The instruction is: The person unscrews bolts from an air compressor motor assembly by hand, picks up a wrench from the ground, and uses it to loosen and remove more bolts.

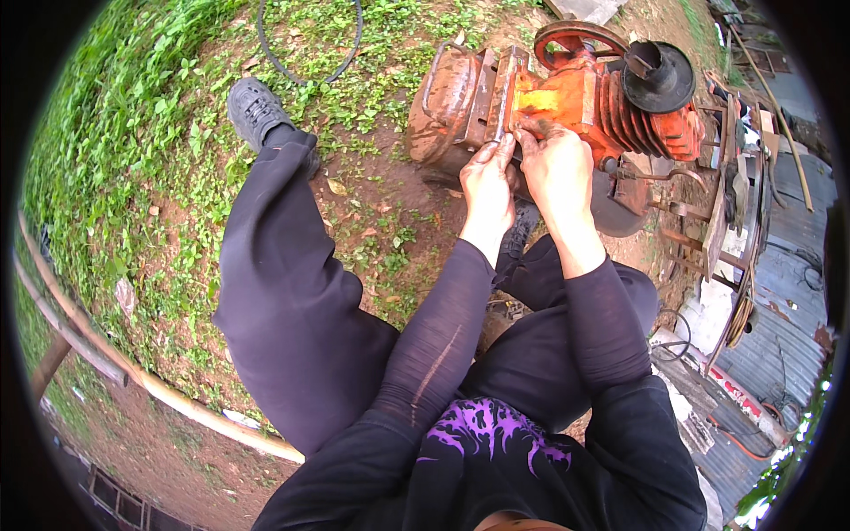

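Observation:
An orange, oil-stained air compressor sits on the ground in front of me, with finned cylinder, round black air filter and a rusty tank at its left. My left hand is at the near edge of the compressor's mounting plate, thumb and fingers pinched together by a small shiny metal piece. Right beside it, my right hand has its fingers curled in against the orange body. What either hand grips is hidden by the fingers. Dark smudges mark both hands.
A flywheel stands at the compressor's far side. A black belt loop lies on the grass. Right of me are a metal frame with hanging cables and corrugated sheets. Bamboo poles run along the left.

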A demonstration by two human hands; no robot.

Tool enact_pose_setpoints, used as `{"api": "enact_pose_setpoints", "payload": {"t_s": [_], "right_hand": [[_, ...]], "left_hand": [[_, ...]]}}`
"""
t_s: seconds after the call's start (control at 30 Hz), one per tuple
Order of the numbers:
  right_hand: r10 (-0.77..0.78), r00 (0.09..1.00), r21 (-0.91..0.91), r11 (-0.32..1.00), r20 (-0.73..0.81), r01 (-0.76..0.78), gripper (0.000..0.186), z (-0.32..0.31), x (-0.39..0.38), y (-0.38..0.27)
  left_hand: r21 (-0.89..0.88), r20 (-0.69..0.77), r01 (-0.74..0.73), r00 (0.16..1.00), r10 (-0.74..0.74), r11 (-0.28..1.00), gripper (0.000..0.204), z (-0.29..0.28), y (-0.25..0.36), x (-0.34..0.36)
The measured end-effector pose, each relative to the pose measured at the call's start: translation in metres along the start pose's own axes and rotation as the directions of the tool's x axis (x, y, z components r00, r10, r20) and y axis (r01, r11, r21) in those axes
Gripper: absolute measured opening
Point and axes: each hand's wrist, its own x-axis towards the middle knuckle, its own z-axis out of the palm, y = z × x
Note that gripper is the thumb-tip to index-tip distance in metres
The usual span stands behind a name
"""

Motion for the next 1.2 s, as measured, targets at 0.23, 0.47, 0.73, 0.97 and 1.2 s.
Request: {"api": "enact_pose_setpoints", "payload": {"t_s": [0.23,0.47,0.73,0.97,1.2], "right_hand": [[-0.043,0.998,-0.039,0.998,-0.041,0.041,0.021,0.001,0.001,0.001],[-0.104,0.992,0.075,0.991,-0.067,0.109,0.021,0.005,0.001,0.003],[-0.090,0.994,0.053,0.994,-0.065,0.093,0.020,0.011,0.000,0.007],[-0.089,0.992,0.066,0.993,-0.094,0.096,0.020,0.009,-0.001,0.006],[-0.045,0.997,-0.017,0.999,-0.060,0.044,0.019,0.008,0.001,-0.003]], "left_hand": [[0.079,-0.016,-0.110,0.994,0.112,0.991,0.010,-0.006,-0.006,0.006],[0.159,0.050,-0.093,0.995,0.086,0.983,0.011,-0.019,-0.005,0.010],[0.075,0.046,-0.073,0.997,0.069,0.995,0.006,-0.008,-0.002,0.006],[0.094,0.046,-0.049,0.998,0.045,0.994,0.014,-0.008,0.000,0.005],[0.109,0.111,-0.013,0.994,0.000,0.994,0.013,-0.017,0.002,0.005]]}}
